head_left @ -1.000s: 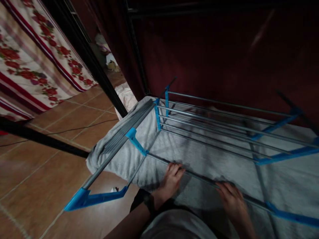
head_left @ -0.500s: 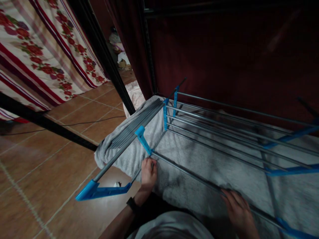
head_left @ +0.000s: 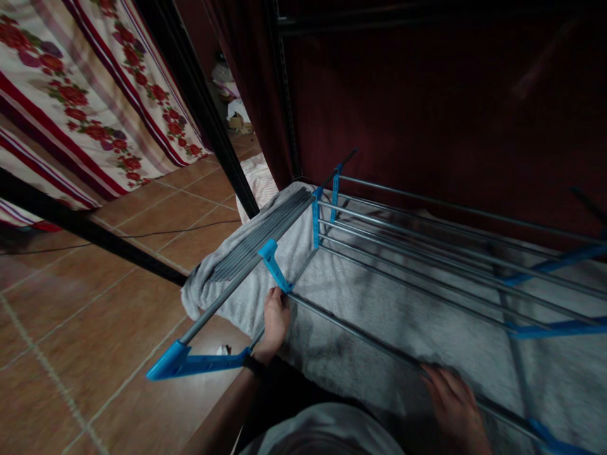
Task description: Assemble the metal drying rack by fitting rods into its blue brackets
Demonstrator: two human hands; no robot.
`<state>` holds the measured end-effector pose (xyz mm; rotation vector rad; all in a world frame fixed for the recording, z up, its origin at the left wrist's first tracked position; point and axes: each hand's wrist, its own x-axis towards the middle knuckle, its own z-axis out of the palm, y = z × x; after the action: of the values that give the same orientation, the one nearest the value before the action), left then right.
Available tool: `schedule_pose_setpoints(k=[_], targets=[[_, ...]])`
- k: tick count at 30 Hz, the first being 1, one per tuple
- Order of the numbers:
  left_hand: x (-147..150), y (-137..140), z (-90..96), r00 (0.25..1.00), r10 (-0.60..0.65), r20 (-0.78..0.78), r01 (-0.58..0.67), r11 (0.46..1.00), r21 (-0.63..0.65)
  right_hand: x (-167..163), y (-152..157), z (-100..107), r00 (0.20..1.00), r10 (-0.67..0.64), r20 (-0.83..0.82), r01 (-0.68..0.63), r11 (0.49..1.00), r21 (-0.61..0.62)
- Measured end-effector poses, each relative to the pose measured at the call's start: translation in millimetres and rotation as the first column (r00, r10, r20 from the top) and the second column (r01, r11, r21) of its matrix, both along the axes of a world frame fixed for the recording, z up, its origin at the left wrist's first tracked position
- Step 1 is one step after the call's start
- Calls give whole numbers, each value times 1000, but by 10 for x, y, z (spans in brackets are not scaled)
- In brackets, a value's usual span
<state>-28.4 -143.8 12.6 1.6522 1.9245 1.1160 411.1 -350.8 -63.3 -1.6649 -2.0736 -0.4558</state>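
Left hand has shifted from near rail to left corner beside blue bracket, closed there; right hand stays curled round the rail, giving 2 spread holds on drying rack over grey blanket.

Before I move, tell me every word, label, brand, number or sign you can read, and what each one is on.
None readable anywhere in view.
Drying rack: no legible lettering on its bars or blue corners.
Curtain: flowers and stripes, no words visible.
Dark wristband: too dark to tell.
Background clutter: too small and blurred.
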Motion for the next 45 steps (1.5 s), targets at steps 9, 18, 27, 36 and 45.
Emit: schedule_pose_setpoints(k=[9, 18, 27, 36, 45], targets=[[-24, -5, 64, 1000, -7, 8, 7, 999, -46, -16, -14, 38, 998, -21, -52, 22, 1000, 20], [-18, -23, 84, 1000, -13, 12, 13, 999, -41, -1, -30, 58, 1000, 18, -18, -18, 1000, 23], [-14, -13, 67, 1000, -10, 4, 10, 999, -42, -14, -2, 43, 998, -5, -64, 7, 1000, 24], [-11, -10, 104, 1000, 3, 14, -2, 998, -66, -22, -14, 53, 998, -28, -62, 29, 999, 14], [28, -25, 127, 999, 24, 27, -22, 996, -84, 109, 24, 20, 999, 27, -40, -27, 1000, 9]])
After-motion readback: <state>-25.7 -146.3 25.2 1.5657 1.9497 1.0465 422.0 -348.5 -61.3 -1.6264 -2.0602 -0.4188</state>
